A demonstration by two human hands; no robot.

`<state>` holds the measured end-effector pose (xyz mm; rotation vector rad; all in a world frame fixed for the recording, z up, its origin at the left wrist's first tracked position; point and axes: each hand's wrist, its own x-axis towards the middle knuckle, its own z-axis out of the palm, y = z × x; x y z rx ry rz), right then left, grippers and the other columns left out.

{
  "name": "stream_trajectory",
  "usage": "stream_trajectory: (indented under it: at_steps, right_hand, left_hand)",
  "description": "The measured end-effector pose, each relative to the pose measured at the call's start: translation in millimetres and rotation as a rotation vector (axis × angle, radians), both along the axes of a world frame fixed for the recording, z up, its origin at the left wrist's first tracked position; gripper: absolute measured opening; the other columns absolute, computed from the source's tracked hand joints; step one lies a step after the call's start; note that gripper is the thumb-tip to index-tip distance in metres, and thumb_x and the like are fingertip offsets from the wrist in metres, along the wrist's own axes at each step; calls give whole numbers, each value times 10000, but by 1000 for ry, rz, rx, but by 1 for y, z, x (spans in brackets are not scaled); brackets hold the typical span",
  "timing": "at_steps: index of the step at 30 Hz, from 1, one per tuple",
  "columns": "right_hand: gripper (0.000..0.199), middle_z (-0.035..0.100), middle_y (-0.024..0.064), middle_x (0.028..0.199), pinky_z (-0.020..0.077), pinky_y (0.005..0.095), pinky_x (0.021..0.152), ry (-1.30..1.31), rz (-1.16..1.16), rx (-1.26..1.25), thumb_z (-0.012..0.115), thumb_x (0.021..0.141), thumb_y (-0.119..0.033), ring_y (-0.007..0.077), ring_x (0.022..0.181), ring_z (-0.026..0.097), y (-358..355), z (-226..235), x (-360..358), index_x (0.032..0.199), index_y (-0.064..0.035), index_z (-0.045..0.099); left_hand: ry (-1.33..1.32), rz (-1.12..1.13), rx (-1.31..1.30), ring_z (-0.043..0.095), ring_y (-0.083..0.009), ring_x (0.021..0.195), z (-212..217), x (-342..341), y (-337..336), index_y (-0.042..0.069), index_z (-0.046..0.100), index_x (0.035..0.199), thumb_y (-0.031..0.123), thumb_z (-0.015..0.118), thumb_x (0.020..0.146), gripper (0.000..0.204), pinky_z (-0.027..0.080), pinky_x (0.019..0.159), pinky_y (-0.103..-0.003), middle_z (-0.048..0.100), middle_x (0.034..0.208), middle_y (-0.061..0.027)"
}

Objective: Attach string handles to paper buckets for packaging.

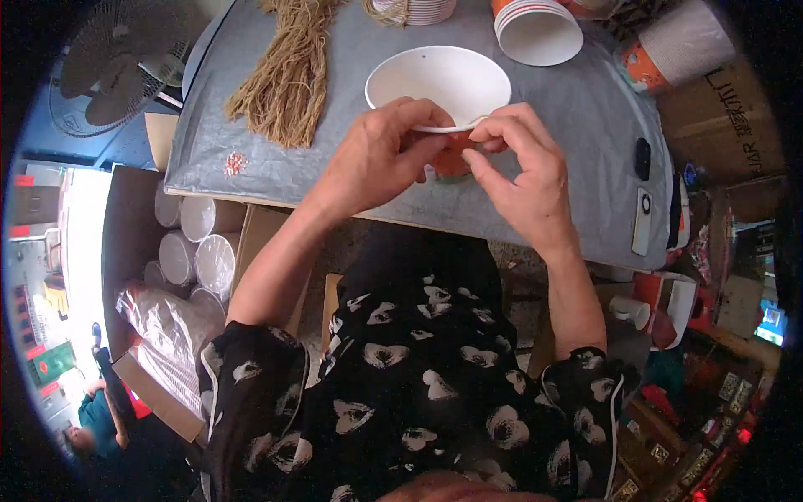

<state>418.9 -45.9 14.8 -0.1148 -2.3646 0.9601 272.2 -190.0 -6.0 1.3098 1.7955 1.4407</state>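
Note:
A paper bucket (439, 71), white inside and orange outside, is tipped toward me near the table's front edge. My left hand (381, 151) grips its near rim, fingers curled over the edge and the thumb below on the outer wall. At the right of that rim, my right hand (527, 167) is closed in a pinch, thumb and bent fingers against the edge. A short pale strand seems to show by the right fingertips; I cannot make out what it is. The lower part of the bucket is mostly hidden behind my hands.
On the grey-covered table (335, 171) lie a bundle of brown twine (288, 84), orange-white scraps (235, 163) and a black object (642, 159). More paper buckets (539, 38) stand at the back. Left are a fan (117, 75) and a carton (134, 243) of wrapped stacks; a person (100, 414) is beyond.

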Motion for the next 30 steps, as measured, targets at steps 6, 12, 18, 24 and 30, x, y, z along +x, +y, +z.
stream_trajectory:
  at_steps: [6, 12, 18, 24, 30]
  right_hand:
    - [260, 575, 80, 983, 540, 315, 651, 123, -89, 125, 792, 760, -18, 225, 795, 645, 4, -11, -5, 951, -22, 615]
    - [224, 583, 98, 958, 531, 340, 643, 222, -189, 63, 784, 776, -19, 248, 811, 640, -4, -22, -9, 930, -20, 622]
    - [173, 606, 120, 961, 525, 355, 691, 278, -212, 88, 752, 810, -15, 274, 827, 640, -4, -32, -9, 935, -17, 633]
    - [140, 596, 101, 940, 512, 328, 718, 283, -210, -37, 721, 830, 3, 223, 821, 628, -5, -35, -10, 929, -5, 622]
    - [117, 601, 41, 1077, 489, 254, 777, 199, -57, -702, 693, 910, -69, 105, 863, 583, -9, -42, 3, 929, 21, 620]
  left_hand:
    - [-332, -95, -144, 622, -65, 677, 23, 0, 3, 40, 617, 1098, 162, 579, 1008, 156, 497, 590, -220, 682, 791, -8]
    - [-312, -70, -131, 626, -65, 688, 22, 11, 5, 27, 614, 1119, 141, 561, 1013, 165, 500, 596, -220, 681, 803, -24]
    - [-270, 4, -96, 636, -72, 673, 19, 19, 6, 9, 615, 1133, 92, 561, 1003, 163, 523, 589, -238, 682, 806, -31]
    - [-155, 50, -26, 697, -206, 661, 19, 21, 7, -39, 625, 1069, 16, 588, 936, 149, 553, 581, -322, 685, 853, -135]
    - [422, 222, 143, 658, -418, 861, 10, 16, 7, 18, 641, 1056, -3, 607, 868, 192, 545, 712, -440, 655, 961, -188]
